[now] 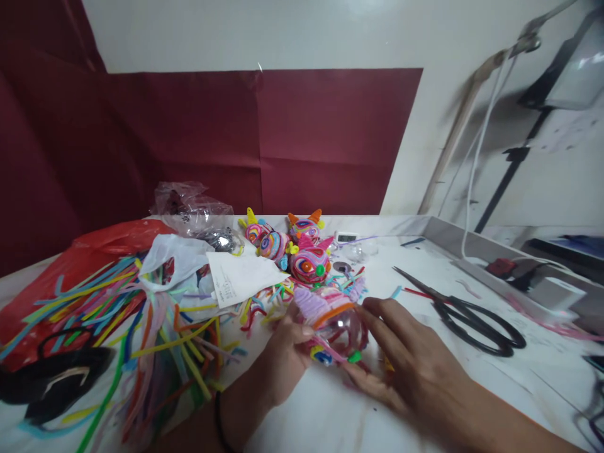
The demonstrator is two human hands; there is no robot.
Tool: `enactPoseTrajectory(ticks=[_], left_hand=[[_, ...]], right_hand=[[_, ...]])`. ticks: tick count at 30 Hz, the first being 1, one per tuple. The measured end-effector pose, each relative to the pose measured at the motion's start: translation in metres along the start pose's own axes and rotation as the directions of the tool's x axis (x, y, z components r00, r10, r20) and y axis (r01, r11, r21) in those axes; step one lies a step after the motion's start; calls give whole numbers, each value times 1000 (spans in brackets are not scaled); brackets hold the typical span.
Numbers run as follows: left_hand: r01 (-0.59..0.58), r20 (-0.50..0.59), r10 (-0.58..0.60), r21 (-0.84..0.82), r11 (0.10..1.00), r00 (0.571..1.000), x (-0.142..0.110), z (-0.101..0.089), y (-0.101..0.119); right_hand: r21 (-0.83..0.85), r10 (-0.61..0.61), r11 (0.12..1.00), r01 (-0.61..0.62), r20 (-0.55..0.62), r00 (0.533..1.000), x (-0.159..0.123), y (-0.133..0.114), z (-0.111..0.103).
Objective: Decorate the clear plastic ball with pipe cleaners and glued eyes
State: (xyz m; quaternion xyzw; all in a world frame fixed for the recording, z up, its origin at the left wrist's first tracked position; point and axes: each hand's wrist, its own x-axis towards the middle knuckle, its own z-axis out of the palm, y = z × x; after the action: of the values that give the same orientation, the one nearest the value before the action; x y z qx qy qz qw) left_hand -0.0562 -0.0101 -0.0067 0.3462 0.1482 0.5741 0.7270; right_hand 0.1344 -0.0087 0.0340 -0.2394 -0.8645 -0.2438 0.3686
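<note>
Between my hands is a clear plastic ball (340, 332) partly covered with coloured pipe cleaners. It has lilac ears, a blue-and-yellow eye and a green nose; part of its clear front is bare. My left hand (289, 343) grips its left side, thumb in front. From the right, my right hand (409, 352) holds it with fingers on the upper side and others below. Just behind stands a finished-looking pink animal head (309, 261) of coiled pipe cleaners, with an orange-and-blue eye. More such heads (274, 246) sit beside it.
Loose pipe cleaners (155, 340) spread across the left, partly on a red plastic bag (89, 251). A white paper (245, 275) lies beside them. Large black scissors (465, 314) lie open-bladed on the right. A black object (56, 377), clear plastic bags (191, 207) and a tray edge (453, 245) surround the table.
</note>
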Motion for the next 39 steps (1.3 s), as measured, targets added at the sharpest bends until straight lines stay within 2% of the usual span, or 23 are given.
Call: enactPoseTrajectory(ticks=[12,22,39], left_hand=[[13,-65,-15,-32,999,998,0,4,4],[10,-2,-10,-86,996,1000,2,4,2],[31,-37,-35,-116,993,999,0,14,5]], right_hand=[[-21,30,999,-30,-7,1000,1,-3,6],[-87,60,994,-62,-28,998,6,-6,10],[-168,85,982,-88,-30,996,5,-9,24]])
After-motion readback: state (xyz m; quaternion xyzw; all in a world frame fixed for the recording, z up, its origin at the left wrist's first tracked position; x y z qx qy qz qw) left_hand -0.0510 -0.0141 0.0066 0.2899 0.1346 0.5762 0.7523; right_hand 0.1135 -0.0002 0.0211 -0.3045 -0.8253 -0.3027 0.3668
